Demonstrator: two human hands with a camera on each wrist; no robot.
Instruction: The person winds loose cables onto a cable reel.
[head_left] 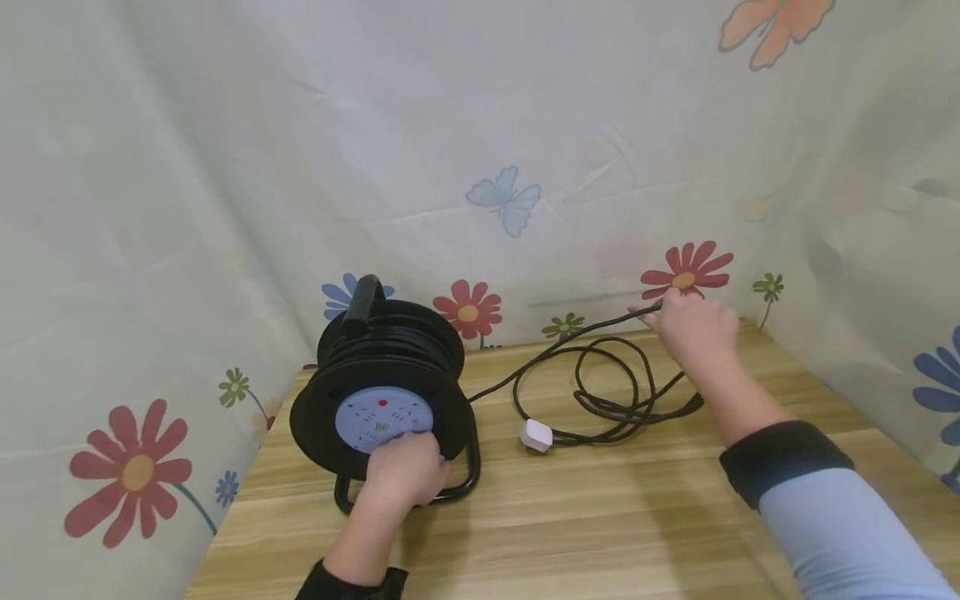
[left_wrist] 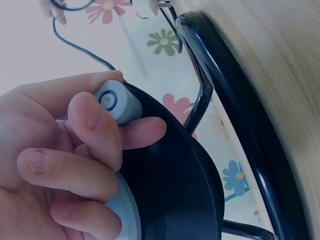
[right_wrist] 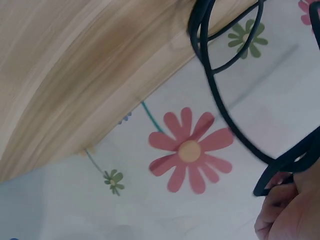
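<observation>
A black cable reel (head_left: pixel 384 392) with a pale blue socket face (head_left: pixel 378 417) stands upright in its black tube frame (left_wrist: pixel 235 95) on the wooden table (head_left: pixel 570 517). My left hand (head_left: pixel 405 472) grips the reel's small grey crank knob (left_wrist: pixel 116 101) at the lower right of the socket face. A black cable (head_left: pixel 592 367) runs from the reel to the right, lies in loose loops and ends in a white plug (head_left: pixel 537 435). My right hand (head_left: pixel 693 321) pinches this cable (right_wrist: pixel 235 125) near the back wall, lifted a little above the table.
Flower-and-butterfly cloth (head_left: pixel 487 167) hangs on the back and both side walls around the table. The reel's carry handle (head_left: pixel 363 303) sticks up at the back. The table's left edge (head_left: pixel 240 492) runs close to the reel.
</observation>
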